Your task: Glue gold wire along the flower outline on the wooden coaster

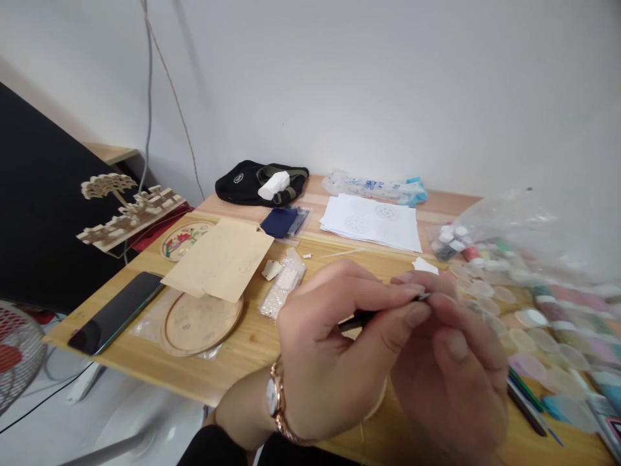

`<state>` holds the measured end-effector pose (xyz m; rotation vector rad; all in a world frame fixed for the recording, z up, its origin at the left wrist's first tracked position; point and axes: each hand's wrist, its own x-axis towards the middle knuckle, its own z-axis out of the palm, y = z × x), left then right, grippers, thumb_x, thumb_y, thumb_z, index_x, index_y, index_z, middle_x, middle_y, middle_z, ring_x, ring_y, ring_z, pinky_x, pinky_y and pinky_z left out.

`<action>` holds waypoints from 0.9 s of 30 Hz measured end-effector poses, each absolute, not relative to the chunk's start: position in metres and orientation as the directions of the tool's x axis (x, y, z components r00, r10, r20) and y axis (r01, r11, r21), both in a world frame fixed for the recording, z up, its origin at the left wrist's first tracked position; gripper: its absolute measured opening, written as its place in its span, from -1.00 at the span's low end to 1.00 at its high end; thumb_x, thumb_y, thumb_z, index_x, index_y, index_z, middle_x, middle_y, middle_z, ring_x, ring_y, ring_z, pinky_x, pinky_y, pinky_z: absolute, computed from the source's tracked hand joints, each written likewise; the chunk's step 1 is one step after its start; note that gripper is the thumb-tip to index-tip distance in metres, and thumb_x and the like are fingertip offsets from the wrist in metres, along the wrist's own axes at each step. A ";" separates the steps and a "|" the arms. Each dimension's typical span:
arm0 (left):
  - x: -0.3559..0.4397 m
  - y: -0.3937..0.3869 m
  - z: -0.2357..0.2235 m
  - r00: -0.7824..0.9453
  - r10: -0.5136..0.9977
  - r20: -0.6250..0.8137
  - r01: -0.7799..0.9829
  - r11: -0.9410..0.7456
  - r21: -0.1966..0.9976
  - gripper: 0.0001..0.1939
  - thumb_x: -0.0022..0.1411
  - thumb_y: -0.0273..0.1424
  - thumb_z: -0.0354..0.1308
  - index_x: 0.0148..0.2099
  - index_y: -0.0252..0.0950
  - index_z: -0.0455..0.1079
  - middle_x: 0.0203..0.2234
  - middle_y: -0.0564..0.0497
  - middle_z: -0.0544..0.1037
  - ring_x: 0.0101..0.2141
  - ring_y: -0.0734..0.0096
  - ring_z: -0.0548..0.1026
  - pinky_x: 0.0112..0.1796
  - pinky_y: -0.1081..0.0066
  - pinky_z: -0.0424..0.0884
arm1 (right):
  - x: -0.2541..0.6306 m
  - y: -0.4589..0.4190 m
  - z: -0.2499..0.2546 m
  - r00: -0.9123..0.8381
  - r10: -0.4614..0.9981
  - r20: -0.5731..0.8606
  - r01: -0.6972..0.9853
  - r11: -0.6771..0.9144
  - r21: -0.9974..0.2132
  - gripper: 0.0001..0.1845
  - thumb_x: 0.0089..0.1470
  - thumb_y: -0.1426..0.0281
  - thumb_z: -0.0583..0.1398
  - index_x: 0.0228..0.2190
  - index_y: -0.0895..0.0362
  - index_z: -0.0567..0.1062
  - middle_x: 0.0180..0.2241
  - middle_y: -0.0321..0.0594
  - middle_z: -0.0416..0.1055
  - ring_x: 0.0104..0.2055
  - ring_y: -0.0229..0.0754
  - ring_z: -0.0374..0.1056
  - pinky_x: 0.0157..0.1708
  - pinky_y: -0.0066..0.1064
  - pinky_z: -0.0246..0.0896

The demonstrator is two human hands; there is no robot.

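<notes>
With left hand (334,362) pinched closed, holds slim dark tool (359,320) at 5 o'clock from view centre. Curls right hand (451,375) beside tool's tip; cannot tell whether gripping. Shows phone (116,314) at 8 o'clock, white papers (371,223) at 3.

I see only a bit of the dark slim tool (359,320) — left hand (330,349) hides the rest. Translucent lids (528,366) blurred; fan (19,356) cut off — left edge.
</notes>
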<state>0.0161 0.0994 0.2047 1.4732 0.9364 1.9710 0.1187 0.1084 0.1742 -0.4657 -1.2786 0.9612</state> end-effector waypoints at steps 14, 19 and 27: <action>0.017 0.103 0.203 -0.306 0.708 0.637 0.022 -0.663 0.748 -0.88 0.08 -0.53 0.32 -0.33 -0.20 0.53 -0.47 0.08 0.59 -0.48 0.46 0.52 -0.40 0.36 0.56 | 0.121 0.121 0.179 -0.287 0.845 0.451 -0.676 0.155 -0.721 -0.73 0.18 0.32 0.12 -0.16 -0.22 0.56 -0.11 -0.44 0.50 -0.36 -0.33 0.40 -0.43 -0.45 0.43; 0.017 0.102 0.205 -0.312 0.722 0.617 -0.007 -0.651 0.759 -0.92 0.07 -0.51 0.35 -0.36 -0.24 0.54 -0.51 0.06 0.57 -0.52 0.48 0.49 -0.40 0.35 0.56 | 0.122 0.125 0.185 -0.343 0.852 0.397 -0.696 0.053 -0.716 -0.76 0.17 0.29 0.13 -0.20 -0.18 0.58 -0.18 -0.39 0.52 -0.45 -0.35 0.34 -0.47 -0.46 0.41; 0.022 0.104 0.206 -0.337 0.628 0.702 0.144 -0.702 0.697 -0.89 0.07 -0.49 0.35 -0.29 -0.24 0.56 -0.44 0.04 0.60 -0.43 0.47 0.52 -0.39 0.42 0.54 | 0.121 0.123 0.183 -0.308 0.842 0.443 -0.709 0.108 -0.697 -0.76 0.19 0.32 0.14 -0.16 -0.17 0.56 -0.06 -0.55 0.49 -0.06 -0.45 0.43 -0.10 -0.62 0.42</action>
